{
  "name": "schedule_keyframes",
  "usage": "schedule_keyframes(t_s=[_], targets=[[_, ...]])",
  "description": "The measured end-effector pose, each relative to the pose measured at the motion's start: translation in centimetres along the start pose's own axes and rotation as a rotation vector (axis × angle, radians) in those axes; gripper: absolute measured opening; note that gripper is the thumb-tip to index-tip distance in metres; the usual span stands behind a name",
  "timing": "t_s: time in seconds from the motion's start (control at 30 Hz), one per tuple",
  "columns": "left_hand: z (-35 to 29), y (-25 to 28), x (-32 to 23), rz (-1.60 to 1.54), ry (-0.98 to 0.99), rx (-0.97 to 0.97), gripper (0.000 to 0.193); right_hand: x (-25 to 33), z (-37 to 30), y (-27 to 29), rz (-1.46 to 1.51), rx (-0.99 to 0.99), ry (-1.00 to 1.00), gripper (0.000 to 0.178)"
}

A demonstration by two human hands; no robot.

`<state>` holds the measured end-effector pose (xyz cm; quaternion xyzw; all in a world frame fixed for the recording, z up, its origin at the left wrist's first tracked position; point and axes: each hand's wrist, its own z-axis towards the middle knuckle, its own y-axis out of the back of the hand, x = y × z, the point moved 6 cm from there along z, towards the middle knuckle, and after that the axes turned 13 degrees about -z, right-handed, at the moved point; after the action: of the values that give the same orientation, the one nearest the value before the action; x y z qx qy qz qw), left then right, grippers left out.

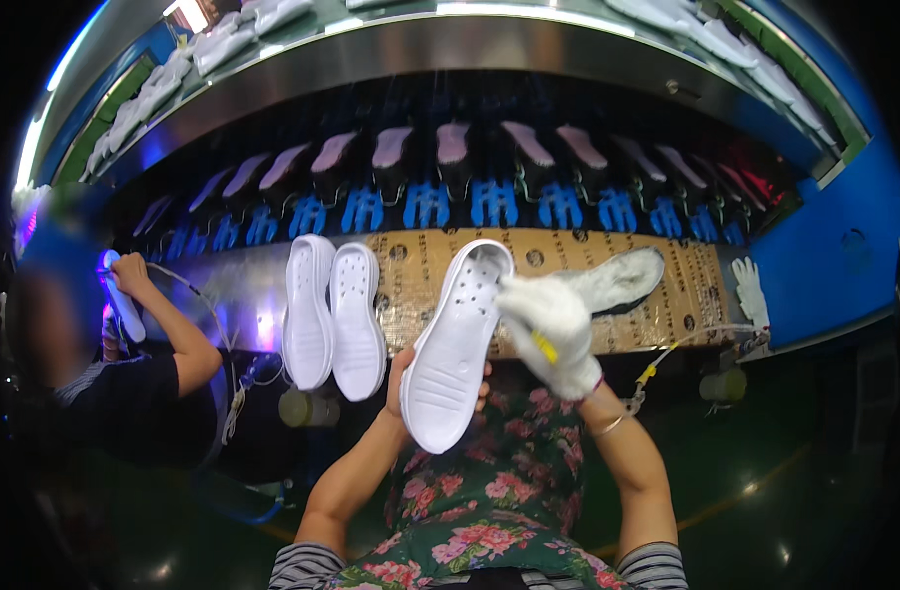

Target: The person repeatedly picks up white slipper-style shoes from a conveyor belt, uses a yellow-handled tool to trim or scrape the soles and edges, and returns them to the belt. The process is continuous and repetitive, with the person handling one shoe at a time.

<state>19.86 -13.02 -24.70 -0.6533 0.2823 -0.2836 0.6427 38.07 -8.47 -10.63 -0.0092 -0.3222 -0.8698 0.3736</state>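
My left hand (403, 382) is closed around a white shoe sole (448, 369), its fingers wrapped under the heel half. The sole is tilted with its inner side up, showing small holes toward the toe and ridges at the heel. My right hand (553, 329), in a white glove, is closed close to the toe end of that sole. A small yellow piece (545, 347) shows at the glove; what the fingers hold is hidden. Left of the held sole lie two more white soles, an outer one (307, 315) and an inner one (357, 320), side by side.
Brown printed sheeting (666, 315) covers part of the bench. A pale sole-shaped pad (627, 280) and a white glove (750, 292) lie to the right. Behind runs a rack of pink-topped forms (453, 145) above blue clamps (492, 204). Another person's hand (128, 272) works at left.
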Motion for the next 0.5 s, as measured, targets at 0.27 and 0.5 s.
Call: schedule_keyframes(t_s=[0.27,0.5], targets=[[3.0,-11.2,-2.2,0.294,-0.025,0.278,0.129,-0.9,-6.6,7.0,0.946,-0.186,-0.67,0.014],[18.2,-27.9,-3.9,0.242,-0.08,0.618,0.112,-2.8,-12.4,6.3,0.908,-0.226,-1.1,0.017]])
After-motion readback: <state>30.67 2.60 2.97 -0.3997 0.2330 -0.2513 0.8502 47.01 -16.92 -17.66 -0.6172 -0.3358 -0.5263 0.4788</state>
